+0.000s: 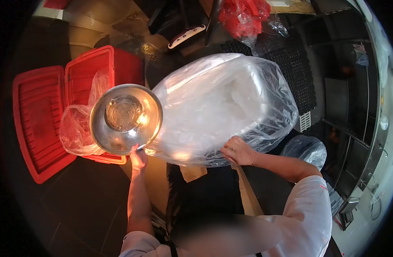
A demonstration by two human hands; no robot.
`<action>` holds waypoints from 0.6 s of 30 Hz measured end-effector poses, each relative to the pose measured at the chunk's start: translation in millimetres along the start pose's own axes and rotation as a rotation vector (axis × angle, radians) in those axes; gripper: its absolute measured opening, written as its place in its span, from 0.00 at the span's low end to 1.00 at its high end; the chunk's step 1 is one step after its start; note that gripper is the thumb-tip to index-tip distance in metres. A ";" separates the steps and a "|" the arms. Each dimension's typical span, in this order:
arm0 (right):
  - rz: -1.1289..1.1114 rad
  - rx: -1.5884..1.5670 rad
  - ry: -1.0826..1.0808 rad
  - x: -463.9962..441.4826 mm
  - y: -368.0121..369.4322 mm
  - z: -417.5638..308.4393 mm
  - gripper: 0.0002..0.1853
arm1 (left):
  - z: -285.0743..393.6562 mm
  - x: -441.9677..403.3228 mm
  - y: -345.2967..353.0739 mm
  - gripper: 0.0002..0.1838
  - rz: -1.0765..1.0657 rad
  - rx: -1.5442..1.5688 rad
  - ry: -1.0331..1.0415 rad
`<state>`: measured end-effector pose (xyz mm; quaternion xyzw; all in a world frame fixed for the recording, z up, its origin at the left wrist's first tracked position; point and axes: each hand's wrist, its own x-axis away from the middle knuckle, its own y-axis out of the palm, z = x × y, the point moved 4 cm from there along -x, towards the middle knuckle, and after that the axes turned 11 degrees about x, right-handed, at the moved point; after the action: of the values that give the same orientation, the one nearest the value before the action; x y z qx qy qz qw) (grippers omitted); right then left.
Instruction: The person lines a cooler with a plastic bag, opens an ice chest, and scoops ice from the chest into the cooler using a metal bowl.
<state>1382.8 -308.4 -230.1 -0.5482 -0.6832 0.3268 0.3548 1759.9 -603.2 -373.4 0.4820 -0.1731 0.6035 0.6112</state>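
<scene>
My left hand is closed on the rim of a round metal colander, whose inside faces up. The colander overlaps the edge of a red bin and the left end of a large clear plastic bag. Something white shows inside the bag. At the bag's near edge, my right hand has its fingers pinched together on the plastic.
The red bin has a plastic liner hanging over its side, with a red lid at the left. Red bags lie at the top, a black mat behind the bag. Metal shelving stands right.
</scene>
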 end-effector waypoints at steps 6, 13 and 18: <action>-0.257 -0.292 0.353 -110.6 -46.4 74.1 0.11 | 14.7 41.1 4.8 0.26 -0.106 0.095 -0.019; 0.018 0.014 0.466 -264.1 -80.3 194.3 0.17 | 26.7 95.3 25.8 0.25 0.029 0.134 -0.111; 0.233 -0.360 0.561 -237.2 -116.8 76.4 0.23 | 18.6 130.1 4.4 0.09 0.055 0.139 -0.103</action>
<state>1292.8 -567.1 -203.4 -0.7448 -0.5385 0.0759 0.3866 1790.4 -544.6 -259.6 0.5487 -0.1750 0.6050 0.5498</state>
